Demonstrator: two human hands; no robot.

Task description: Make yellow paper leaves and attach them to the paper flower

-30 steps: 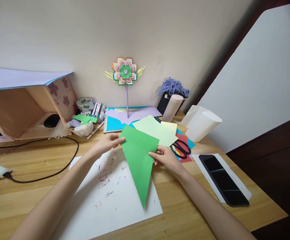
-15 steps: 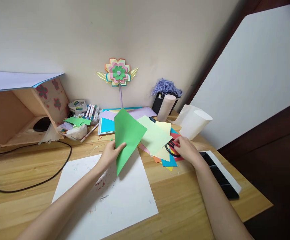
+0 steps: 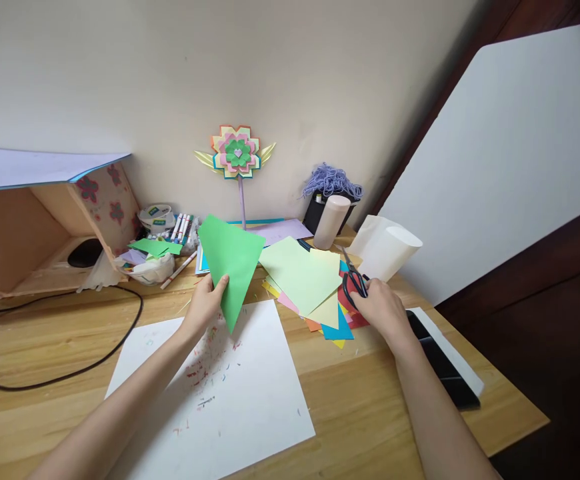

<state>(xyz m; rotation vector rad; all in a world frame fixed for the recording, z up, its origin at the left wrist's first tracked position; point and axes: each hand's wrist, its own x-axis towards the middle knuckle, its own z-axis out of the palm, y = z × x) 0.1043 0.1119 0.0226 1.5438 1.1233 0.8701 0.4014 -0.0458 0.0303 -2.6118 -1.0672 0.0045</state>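
My left hand (image 3: 205, 303) pinches a sheet of green paper (image 3: 233, 263) by its lower left side, holding it up above a marked white sheet (image 3: 250, 393). Over on the right, my right hand (image 3: 380, 307) grips black-handled scissors (image 3: 353, 277) by the handles, the blades pointing up and away. Beside the scissors lies a pile of coloured paper, with a pale green sheet (image 3: 303, 273) on top. Blue, red, pink and yellow pieces stick out from under it.
A paper flower (image 3: 239, 152) stands against the wall. At left are an open cardboard box (image 3: 25, 227), a black cable (image 3: 70, 373) and markers (image 3: 183, 227). A rolled white paper (image 3: 390, 250), a pale cylinder (image 3: 331, 222) and a black phone-like slab (image 3: 445, 363) are at right.
The green paper has moved left with my left hand, uncovering more of the pale green sheet. My right hand has lifted the scissors off the pile, and their blades now show.
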